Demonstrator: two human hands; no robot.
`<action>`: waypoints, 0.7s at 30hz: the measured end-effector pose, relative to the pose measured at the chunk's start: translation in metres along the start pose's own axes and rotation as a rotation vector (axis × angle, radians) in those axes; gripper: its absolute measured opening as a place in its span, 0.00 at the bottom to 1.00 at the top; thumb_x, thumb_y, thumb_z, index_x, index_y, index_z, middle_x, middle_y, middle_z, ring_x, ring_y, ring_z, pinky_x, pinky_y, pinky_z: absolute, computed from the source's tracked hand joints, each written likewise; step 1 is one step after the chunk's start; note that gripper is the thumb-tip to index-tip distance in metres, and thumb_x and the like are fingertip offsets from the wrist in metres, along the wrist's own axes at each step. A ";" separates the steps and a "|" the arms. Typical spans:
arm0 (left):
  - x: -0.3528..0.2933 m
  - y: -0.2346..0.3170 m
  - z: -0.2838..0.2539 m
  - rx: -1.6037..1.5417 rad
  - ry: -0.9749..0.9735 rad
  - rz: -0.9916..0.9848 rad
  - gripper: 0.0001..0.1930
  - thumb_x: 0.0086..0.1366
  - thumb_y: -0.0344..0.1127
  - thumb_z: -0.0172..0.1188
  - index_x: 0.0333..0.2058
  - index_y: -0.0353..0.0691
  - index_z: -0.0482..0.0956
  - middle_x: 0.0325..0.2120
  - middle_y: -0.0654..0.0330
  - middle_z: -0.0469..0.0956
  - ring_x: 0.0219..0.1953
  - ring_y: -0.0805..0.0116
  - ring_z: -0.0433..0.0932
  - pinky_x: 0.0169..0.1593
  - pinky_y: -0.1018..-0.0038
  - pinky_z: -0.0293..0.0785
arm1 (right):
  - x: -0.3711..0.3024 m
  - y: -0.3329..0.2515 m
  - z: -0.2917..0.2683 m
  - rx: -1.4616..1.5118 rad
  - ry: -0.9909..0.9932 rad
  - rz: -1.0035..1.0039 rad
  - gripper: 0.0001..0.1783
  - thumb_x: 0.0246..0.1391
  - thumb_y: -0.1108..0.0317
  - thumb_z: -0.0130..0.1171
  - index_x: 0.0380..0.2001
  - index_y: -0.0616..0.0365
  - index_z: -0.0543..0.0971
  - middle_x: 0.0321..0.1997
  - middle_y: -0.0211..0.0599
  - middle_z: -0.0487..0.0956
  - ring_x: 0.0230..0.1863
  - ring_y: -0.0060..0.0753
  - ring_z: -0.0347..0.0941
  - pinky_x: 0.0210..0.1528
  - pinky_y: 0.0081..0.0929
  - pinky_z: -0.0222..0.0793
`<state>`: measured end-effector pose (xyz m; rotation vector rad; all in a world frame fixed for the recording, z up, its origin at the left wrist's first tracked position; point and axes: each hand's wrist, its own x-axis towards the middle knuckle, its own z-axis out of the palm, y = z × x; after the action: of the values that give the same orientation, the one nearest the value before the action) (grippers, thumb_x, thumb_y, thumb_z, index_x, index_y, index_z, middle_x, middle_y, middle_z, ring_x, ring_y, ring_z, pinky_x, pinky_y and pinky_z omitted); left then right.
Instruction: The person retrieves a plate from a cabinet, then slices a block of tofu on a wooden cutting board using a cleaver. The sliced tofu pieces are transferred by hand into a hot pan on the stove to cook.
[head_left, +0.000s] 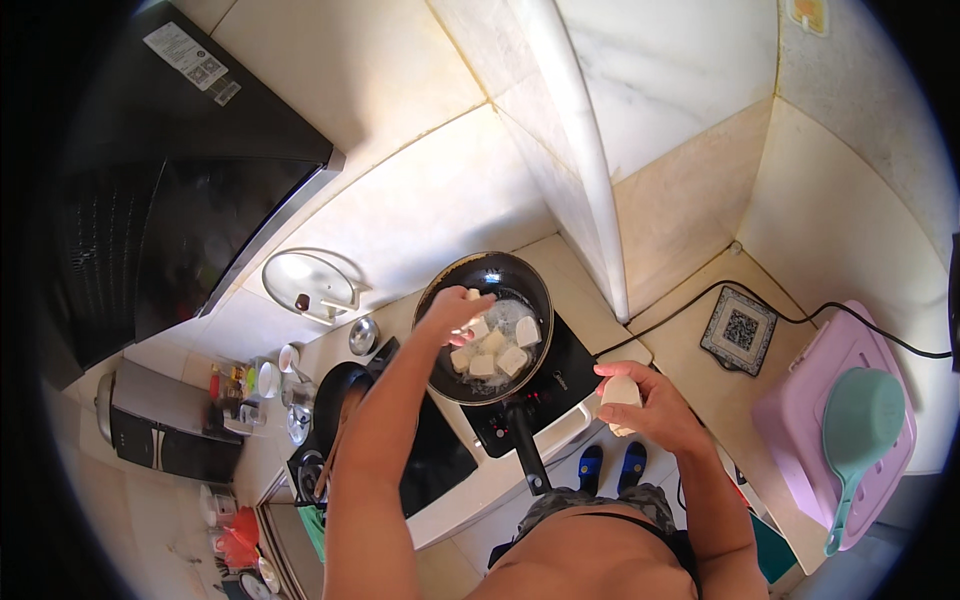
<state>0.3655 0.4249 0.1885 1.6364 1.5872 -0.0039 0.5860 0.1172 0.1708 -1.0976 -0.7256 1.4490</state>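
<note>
A black frying pan (540, 365) sits on a black induction cooktop (572, 385). Several thick white tofu-like pieces (493, 342) lie in bubbling oil inside it. My left hand (458, 316) reaches over the pan's left side, fingers closed around a pale tofu-like piece (473, 295) that they partly cover. To the right of the pan, my right hand (655, 405) is closed on a small stack of white tofu-like slices (621, 395), above the counter's front edge. The pan's handle (530, 450) points toward my body, and neither hand touches it.
A glass lid (305, 282) hangs on the wall behind. Left of the cooktop stand a dark wok (340, 395) and a metal ladle (364, 336). On the right are a patterned trivet (738, 330), a black cable (690, 302) and a lilac box (800, 410) bearing a teal dipper (862, 425).
</note>
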 end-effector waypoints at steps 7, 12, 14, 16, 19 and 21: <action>0.067 0.005 0.062 -0.044 -0.044 -0.036 0.28 0.57 0.51 0.73 0.44 0.32 0.80 0.27 0.54 0.80 0.19 0.65 0.77 0.20 0.66 0.75 | 0.003 0.010 -0.006 0.000 0.035 0.008 0.31 0.51 0.70 0.75 0.59 0.55 0.77 0.47 0.32 0.80 0.44 0.22 0.75 0.44 0.24 0.75; 0.088 -0.001 0.062 0.044 0.179 0.191 0.07 0.58 0.26 0.62 0.35 0.36 0.85 0.28 0.53 0.81 0.22 0.62 0.80 0.25 0.67 0.77 | 0.005 0.016 -0.011 0.052 0.064 -0.001 0.31 0.51 0.68 0.76 0.59 0.55 0.78 0.46 0.35 0.80 0.43 0.23 0.77 0.44 0.24 0.76; 0.084 0.001 0.047 0.095 0.367 0.349 0.08 0.57 0.23 0.59 0.34 0.36 0.85 0.27 0.54 0.81 0.22 0.62 0.80 0.25 0.69 0.77 | 0.007 0.015 -0.013 0.059 0.058 0.008 0.30 0.51 0.69 0.75 0.59 0.55 0.78 0.46 0.34 0.80 0.43 0.23 0.76 0.44 0.24 0.76; 0.072 0.008 0.024 -0.051 0.396 0.303 0.09 0.57 0.22 0.58 0.36 0.35 0.85 0.25 0.54 0.81 0.23 0.63 0.80 0.24 0.72 0.76 | 0.009 0.013 -0.012 0.068 0.046 0.022 0.30 0.52 0.70 0.74 0.58 0.54 0.77 0.47 0.32 0.80 0.44 0.22 0.76 0.44 0.25 0.75; 0.038 0.011 -0.014 -0.260 0.245 0.276 0.13 0.58 0.24 0.59 0.43 0.32 0.81 0.28 0.57 0.81 0.24 0.69 0.79 0.26 0.73 0.78 | 0.013 0.009 -0.010 0.073 0.032 0.047 0.30 0.52 0.69 0.74 0.59 0.53 0.77 0.48 0.35 0.80 0.44 0.24 0.76 0.45 0.25 0.76; 0.020 0.008 -0.027 -0.323 0.147 0.284 0.14 0.59 0.25 0.61 0.45 0.32 0.79 0.29 0.58 0.81 0.26 0.70 0.79 0.28 0.71 0.79 | 0.016 0.006 -0.006 0.052 0.026 0.059 0.30 0.52 0.69 0.74 0.59 0.53 0.77 0.48 0.36 0.80 0.45 0.24 0.76 0.45 0.26 0.76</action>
<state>0.3619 0.4576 0.1998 1.6148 1.3628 0.5060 0.5901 0.1311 0.1589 -1.1035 -0.6388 1.4924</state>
